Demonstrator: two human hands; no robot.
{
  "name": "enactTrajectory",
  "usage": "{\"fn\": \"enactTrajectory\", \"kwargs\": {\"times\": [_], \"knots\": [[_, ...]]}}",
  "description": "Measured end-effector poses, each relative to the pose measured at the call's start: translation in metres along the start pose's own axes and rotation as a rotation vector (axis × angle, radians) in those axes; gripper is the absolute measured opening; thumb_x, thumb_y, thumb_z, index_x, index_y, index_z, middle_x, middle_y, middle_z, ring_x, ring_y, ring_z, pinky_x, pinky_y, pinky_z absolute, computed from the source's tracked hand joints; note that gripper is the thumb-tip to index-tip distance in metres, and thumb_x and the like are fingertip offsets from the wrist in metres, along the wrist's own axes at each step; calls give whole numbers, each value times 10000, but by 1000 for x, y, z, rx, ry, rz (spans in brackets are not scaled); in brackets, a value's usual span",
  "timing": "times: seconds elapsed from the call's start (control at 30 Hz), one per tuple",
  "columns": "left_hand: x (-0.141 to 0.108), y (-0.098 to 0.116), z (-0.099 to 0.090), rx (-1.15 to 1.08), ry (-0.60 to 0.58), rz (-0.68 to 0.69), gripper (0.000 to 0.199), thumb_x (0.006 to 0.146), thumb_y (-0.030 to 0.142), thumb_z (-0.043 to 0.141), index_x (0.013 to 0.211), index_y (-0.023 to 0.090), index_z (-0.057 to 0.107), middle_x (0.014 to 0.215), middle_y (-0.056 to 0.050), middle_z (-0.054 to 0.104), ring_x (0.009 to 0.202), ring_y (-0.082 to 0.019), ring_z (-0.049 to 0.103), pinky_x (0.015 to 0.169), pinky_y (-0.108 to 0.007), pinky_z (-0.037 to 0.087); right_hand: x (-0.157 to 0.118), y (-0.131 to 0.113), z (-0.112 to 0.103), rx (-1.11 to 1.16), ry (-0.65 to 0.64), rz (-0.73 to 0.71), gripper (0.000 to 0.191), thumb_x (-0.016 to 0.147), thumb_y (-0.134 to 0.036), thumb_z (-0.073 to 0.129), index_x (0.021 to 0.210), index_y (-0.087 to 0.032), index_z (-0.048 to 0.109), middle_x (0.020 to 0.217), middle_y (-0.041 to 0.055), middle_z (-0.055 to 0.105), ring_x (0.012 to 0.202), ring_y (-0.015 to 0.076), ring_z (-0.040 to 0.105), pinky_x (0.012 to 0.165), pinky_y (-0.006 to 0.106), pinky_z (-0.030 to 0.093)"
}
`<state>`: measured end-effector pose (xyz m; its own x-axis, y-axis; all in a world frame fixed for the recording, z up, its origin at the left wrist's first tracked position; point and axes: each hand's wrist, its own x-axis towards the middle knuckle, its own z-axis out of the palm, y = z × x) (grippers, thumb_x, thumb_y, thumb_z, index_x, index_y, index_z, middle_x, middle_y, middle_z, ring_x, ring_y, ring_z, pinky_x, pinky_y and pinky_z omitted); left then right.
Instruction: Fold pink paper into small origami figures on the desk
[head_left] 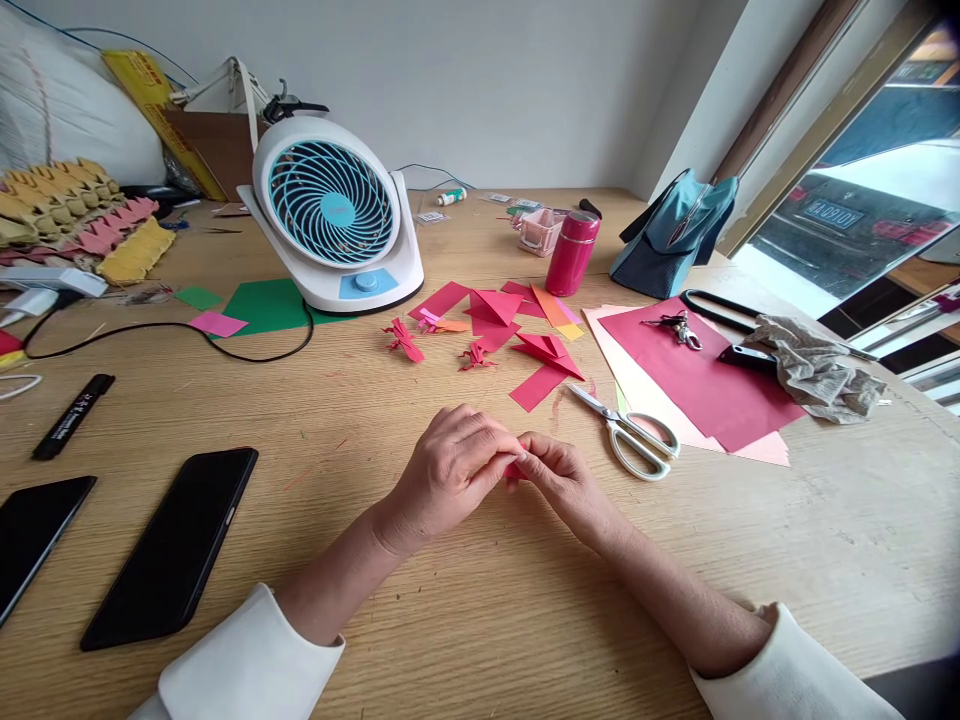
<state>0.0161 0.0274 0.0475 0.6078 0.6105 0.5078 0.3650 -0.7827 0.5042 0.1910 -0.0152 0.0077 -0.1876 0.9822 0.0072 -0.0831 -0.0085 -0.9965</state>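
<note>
both hands are raised just above the wooden table (pixel 420 650), close together, fingertips meeting. the left hand (pixel 454 465) is curled, its thumb and forefinger pinching a small red piece of paper (pixel 515 470); the right hand (pixel 561 480) grips the same piece from the other side, thumb uppermost. the paper sits between the two sets of fingertips, near the middle of the table, and so much of it is covered that i can't fairly tell how its edges are folded.

room to move: wood runs wide beneath the wrists and between the two forearms. on the left, a stretch of table separates the left forearm from the long edge of the black phone (pixel 172 545); a second phone (pixel 37 535) is cut off by the picture's left border, with a black marker (pixel 73 417) above it.

the right side is tighter. scissors (pixel 637 445) lie near the right hand, handles toward the person's right, blade tips just beside a red paper strip (pixel 538 387). past them spread large paper sheets (pixel 697 370), their near edges slanting away from the hand.

ahead, beyond the knuckles, stand two small red folded figures (pixel 476 356) (pixel 403 340), then the base of the white fan (pixel 364 288).
</note>
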Motion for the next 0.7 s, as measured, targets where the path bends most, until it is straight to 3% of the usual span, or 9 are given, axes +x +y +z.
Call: {"fn": "enactTrajectory", "kwargs": {"times": [0.13,0.27,0.5,0.7], "knots": [[1,-2,-4,-144,-36,-108,64,935,252,597,879,228,613,794,-3,674,753,-154,603,766,-287,455,1,-1,0,14,-2,22,419,873,-600,640,803,-187,656,733,13,640,677,147,573,673,282,469],[-2,-3,-2,-266,-43,-200,117,921,285,638,894,222,543,794,27,640,707,-112,616,681,-217,463,0,-1,0,54,-24,36,411,870,-586,653,794,-182,654,734,12,635,676,139,560,660,275,462],[-4,1,5,-144,118,-171,133,901,254,670,835,216,561,771,21,646,698,-118,621,692,-228,471,-1,1,0,120,-18,62,392,871,-566,665,793,-182,651,742,7,630,675,129,545,673,270,446],[-5,2,8,-104,173,-116,79,900,197,660,854,213,598,820,-4,668,763,-141,650,742,-254,497,0,4,1,178,5,55,371,869,-543,682,800,-180,653,733,0,622,675,126,549,683,270,443]]}}
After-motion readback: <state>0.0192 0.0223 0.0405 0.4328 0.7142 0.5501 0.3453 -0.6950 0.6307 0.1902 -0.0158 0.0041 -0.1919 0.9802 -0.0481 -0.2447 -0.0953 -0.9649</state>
